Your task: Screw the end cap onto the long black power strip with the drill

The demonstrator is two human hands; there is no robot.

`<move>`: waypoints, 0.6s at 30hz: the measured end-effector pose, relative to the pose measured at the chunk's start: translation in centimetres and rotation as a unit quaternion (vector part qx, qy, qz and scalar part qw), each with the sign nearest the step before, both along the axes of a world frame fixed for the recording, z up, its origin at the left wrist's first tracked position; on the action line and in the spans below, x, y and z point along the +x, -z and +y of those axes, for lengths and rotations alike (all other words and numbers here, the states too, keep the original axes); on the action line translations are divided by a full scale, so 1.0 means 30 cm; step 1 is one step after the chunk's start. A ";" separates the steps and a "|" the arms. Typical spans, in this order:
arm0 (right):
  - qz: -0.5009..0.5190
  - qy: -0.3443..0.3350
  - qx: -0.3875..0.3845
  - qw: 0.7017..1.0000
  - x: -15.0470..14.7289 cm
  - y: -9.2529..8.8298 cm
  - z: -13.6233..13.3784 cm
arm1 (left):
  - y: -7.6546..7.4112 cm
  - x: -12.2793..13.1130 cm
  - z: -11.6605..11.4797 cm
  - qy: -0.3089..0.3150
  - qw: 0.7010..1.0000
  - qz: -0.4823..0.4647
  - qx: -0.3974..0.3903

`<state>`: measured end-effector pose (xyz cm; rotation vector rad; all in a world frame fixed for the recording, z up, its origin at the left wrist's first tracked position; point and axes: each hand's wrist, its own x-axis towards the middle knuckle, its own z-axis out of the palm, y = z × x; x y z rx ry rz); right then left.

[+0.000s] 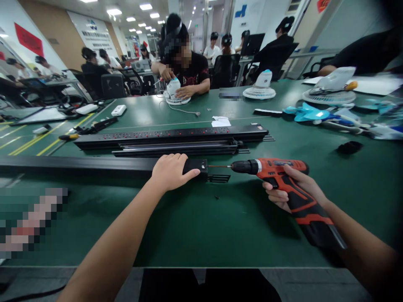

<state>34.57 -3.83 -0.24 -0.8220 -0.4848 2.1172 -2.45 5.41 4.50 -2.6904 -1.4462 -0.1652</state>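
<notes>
My right hand [292, 188] grips an orange and black cordless drill [280, 167], a finger near its trigger. The drill lies level, and its long thin bit [218, 166] points left at the end of a long black bar [126, 164]. The bit's tip appears to reach the bar's end face; the exact contact is too small to tell. Over the bar near that end, my left hand [171, 171] is wrapped with the thumb along the top. Thin dark prongs [218, 178] stick out beside the bar's end. A small dark piece [217, 197] lies on the table in front.
Beyond the bar lie a black power strip [176, 134] with red dots and a dark channel piece [179, 147]. Across the green table [189, 235], a person [192, 69] handles a white fan part [173, 89]. Blue fan blades [307, 112] lie at right.
</notes>
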 end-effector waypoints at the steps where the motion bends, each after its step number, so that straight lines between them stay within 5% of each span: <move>1: -0.005 0.005 0.001 1.000 0.001 0.002 0.000 | 0.000 0.000 0.000 -0.003 1.000 0.003 -0.004; 18: 0.006 -0.027 -0.011 1.000 0.024 0.020 0.001 | 0.008 -0.005 0.005 0.009 1.000 0.011 0.016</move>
